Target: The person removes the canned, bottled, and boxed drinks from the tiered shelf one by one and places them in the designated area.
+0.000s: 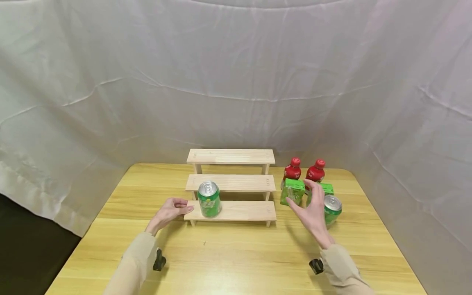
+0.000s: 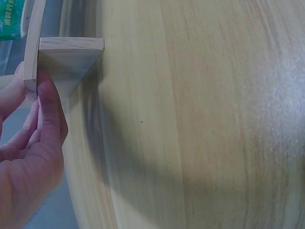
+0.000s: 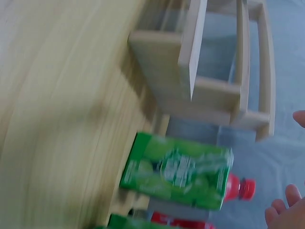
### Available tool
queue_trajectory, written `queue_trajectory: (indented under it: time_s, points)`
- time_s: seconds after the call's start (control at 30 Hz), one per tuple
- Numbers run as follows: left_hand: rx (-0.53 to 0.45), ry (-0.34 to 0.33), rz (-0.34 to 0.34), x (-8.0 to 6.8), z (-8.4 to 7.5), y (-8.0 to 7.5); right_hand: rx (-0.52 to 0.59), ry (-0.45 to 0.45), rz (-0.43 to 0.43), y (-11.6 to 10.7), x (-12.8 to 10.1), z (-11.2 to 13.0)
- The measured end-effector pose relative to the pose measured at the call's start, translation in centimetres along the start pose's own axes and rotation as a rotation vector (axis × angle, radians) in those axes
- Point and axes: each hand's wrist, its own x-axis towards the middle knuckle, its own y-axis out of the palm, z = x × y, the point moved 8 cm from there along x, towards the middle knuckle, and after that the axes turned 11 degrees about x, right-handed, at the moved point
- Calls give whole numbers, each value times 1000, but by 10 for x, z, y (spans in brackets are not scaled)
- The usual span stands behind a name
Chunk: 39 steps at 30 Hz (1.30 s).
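Observation:
A three-tier wooden shelf [image 1: 236, 182] stands mid-table, with a green can [image 1: 209, 199] upright on the left of its lowest board. My left hand [image 1: 185, 206] rests its straight fingers [image 2: 49, 107] against the left end of that board [image 2: 31, 57], beside the shelf's leg [image 2: 66, 62]. My right hand [image 1: 301, 196] hovers spread and empty right of the shelf. It is just in front of a green carton [image 1: 292, 191] [image 3: 176, 171] and beside a second green can [image 1: 333, 208]. The blurred right wrist view shows only its fingertips [image 3: 286, 210].
Two red-capped bottles [image 1: 292, 169] [image 1: 315, 171] stand behind the cartons; another green carton [image 1: 326, 188] sits behind my right hand. White cloth hangs around the wooden table [image 1: 236, 254]. The table's right edge lies near the cans.

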Motion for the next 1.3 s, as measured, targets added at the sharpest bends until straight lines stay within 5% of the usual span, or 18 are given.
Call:
queue_trajectory:
  time_s: [0.7, 1.3]
  points:
    - [17, 18, 4, -1, -1, -1, 222, 250, 336, 104, -13, 26]
    - [1, 39, 24, -2, -3, 0, 309, 270, 536, 189, -20, 55]
